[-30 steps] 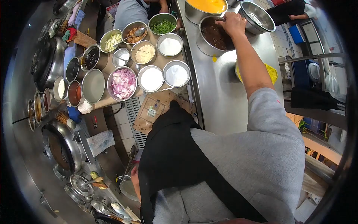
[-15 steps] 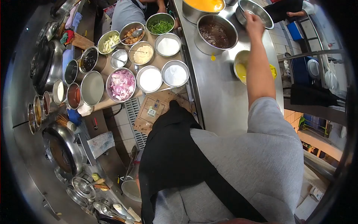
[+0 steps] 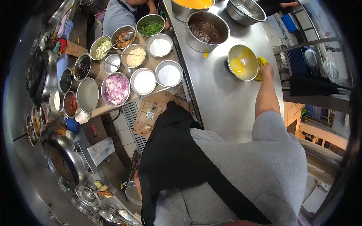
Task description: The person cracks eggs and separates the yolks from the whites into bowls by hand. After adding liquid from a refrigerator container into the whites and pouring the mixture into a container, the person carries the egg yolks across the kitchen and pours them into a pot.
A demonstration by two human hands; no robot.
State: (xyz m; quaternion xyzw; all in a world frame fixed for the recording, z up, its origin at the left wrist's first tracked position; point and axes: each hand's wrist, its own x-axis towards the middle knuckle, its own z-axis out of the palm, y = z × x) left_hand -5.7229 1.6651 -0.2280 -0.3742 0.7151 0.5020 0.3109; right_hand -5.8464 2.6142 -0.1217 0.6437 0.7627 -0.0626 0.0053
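Note:
My right hand [image 3: 267, 71] is closed on a yellow cloth [image 3: 261, 67] at the right rim of a metal bowl [image 3: 243, 77]. Yellow liquid with rounded, yolk-like shapes [image 3: 239, 64] lies in this bowl, over the steel counter. Whether the fingers also grip the rim is hidden. Of my left side, only a sliver of skin [image 3: 138, 182] shows past the black apron, beside a metal pan [image 3: 133, 194]; the fingers are hidden. Ahead of the right hand stands a pot of dark liquid [image 3: 205, 32].
Stacked metal bowls [image 3: 245, 13] and an orange-filled pot [image 3: 192, 5] stand farther along the steel counter [image 3: 222, 101]. Left of it, several bowls hold sliced onion [image 3: 116, 89], white powder [image 3: 143, 81] and chopped greens [image 3: 151, 28]. A co-worker [image 3: 118, 19] is at the far end.
My right hand has left the empty metal bowl at the far end and come back to the yellow cloth. That bowl now sits stacked. The egg bowl is in full view.

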